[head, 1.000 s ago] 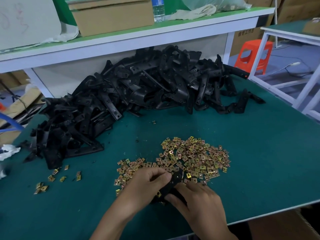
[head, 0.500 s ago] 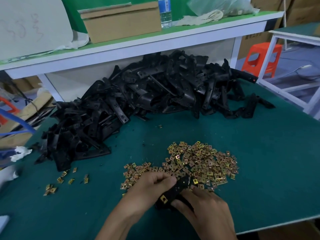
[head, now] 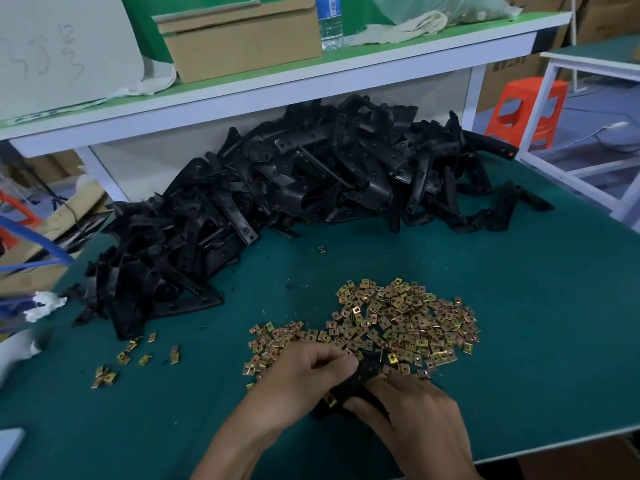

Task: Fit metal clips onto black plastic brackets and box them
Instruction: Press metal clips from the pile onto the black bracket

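Near the front edge of the green table, my left hand (head: 304,379) and my right hand (head: 412,407) both grip one black plastic bracket (head: 363,374) between them. A brass-coloured clip (head: 330,400) sits on the bracket's near end. Most of the bracket is hidden under my fingers. Just beyond my hands lies a loose heap of metal clips (head: 398,320). A large pile of black brackets (head: 277,195) stretches across the back of the table.
A few stray clips (head: 131,358) lie at the left front and one (head: 322,249) near the bracket pile. A white shelf (head: 277,81) above carries a cardboard box (head: 242,36), a water bottle (head: 330,22) and cloth. An orange stool (head: 526,109) stands at right.
The camera has drifted, so the scene sits lower and further right in view. My hands stay on the bracket, and a clip now shows on its near end.
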A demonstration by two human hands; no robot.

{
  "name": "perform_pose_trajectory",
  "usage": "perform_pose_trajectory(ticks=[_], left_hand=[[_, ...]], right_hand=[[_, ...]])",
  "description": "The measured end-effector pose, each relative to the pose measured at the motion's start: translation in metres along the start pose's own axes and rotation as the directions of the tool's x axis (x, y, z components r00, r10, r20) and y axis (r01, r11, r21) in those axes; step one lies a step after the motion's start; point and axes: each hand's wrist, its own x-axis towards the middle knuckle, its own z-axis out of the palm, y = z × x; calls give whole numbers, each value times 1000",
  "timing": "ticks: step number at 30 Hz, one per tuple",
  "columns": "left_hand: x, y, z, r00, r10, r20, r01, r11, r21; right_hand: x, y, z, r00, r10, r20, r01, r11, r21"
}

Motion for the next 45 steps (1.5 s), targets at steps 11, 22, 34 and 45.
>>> perform_pose_trajectory(ticks=[11, 22, 34, 45], left_hand=[[2, -3, 6, 996, -48, -72, 26, 960, -279], [4, -3, 6, 996, -8, -90, -6, 987, -160], [4, -3, 3, 999, 9, -31, -10, 1000, -22], [9, 4, -11, 981, 146, 129, -166, 973, 162]], right_hand=[[1, -4, -7, 997, 49, 62, -50, 999, 10], [0, -4, -8, 995, 58, 76, -60, 998, 17], [0, -5, -9, 993, 74, 95, -79, 995, 56], [1, -6, -14, 995, 54, 80, -62, 993, 98]])
